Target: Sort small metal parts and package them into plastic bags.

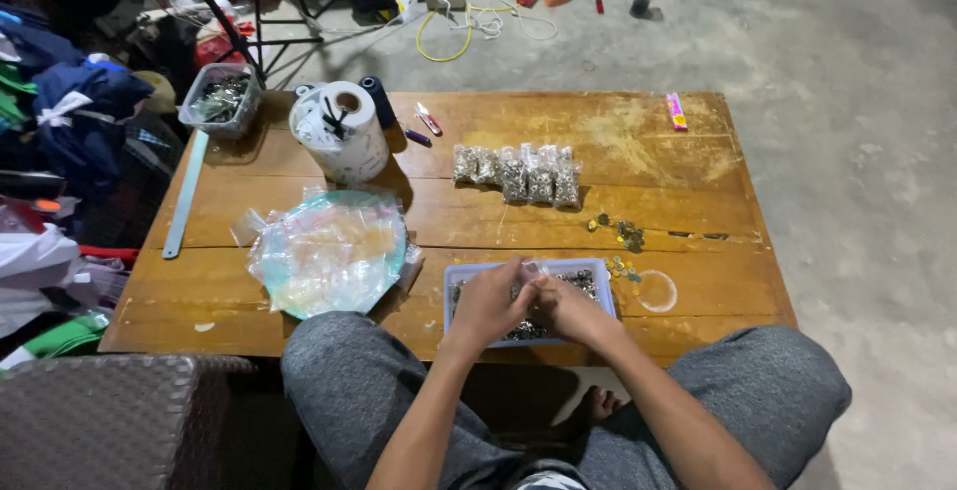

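Both hands, left hand [485, 303] and right hand [570, 308], pinching a small clear bag [534, 269] above blue tray [527, 301] at six o'clock on counter [648, 166]. Five filled packets [517, 172] at twelve; tray contents remaining.

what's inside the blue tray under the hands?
Small silvery metal pieces fill the blue tray. The left hand and right hand cover its middle, so what lies there is hidden.

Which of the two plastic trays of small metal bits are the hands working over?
The blue-rimmed tray at the table's near edge, beneath both hands. The grey tray sits untouched at the far left corner.
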